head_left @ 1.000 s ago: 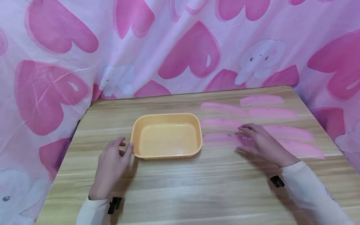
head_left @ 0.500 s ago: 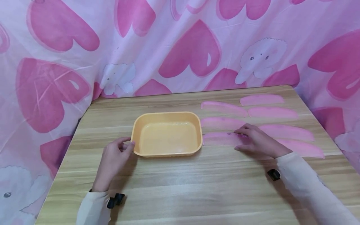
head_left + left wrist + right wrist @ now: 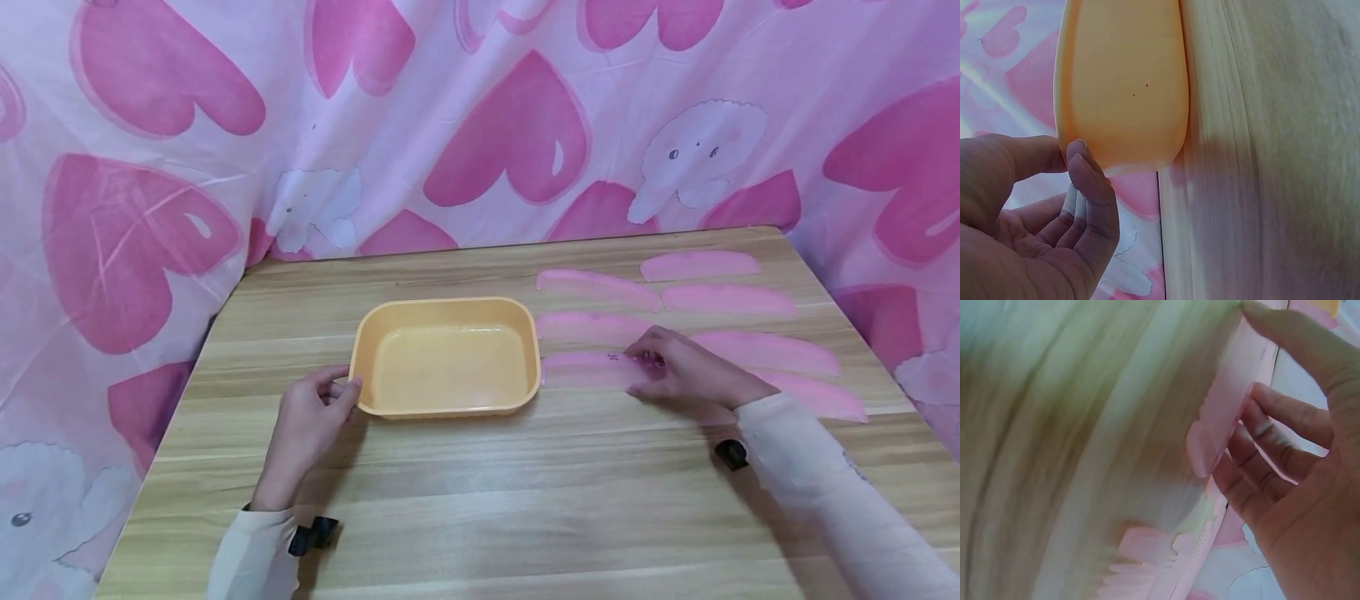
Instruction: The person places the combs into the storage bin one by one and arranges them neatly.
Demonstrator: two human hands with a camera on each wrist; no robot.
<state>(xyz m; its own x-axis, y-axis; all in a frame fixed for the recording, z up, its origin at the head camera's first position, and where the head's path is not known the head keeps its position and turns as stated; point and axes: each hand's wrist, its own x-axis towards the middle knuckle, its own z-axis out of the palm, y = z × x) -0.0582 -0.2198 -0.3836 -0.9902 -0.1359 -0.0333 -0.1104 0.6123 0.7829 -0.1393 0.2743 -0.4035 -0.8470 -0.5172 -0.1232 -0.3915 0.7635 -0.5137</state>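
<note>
An orange-yellow rectangular tray [image 3: 362, 350] stands on the wooden table, its inside bare apart from tiny specks. At its left end my left hand [image 3: 306, 425] pinches the rim between thumb and fingers, as the left wrist view also shows. To the tray's right, a pink comb [image 3: 577, 372] with dark print lies flat in the nearest row. My right hand [image 3: 686, 371] grips this comb across its width, fingertips at the curved back and thumb at the toothed side. In the right wrist view the comb's end [image 3: 1199, 449] shows beside the fingers; the palm hides part of it in the head view.
More pink combs lie in two columns: one comb [image 3: 596, 327] just behind the gripped one, another [image 3: 598, 287] farther back, and several to the right, such as the far comb [image 3: 699, 265]. A pink heart-print cloth [image 3: 510, 125] hangs behind the table [image 3: 480, 508].
My left hand has moved in to the tray's rim and closed its fingertips there. My right hand has shifted slightly left and lowered, its fingers drawing in around the printed comb.
</note>
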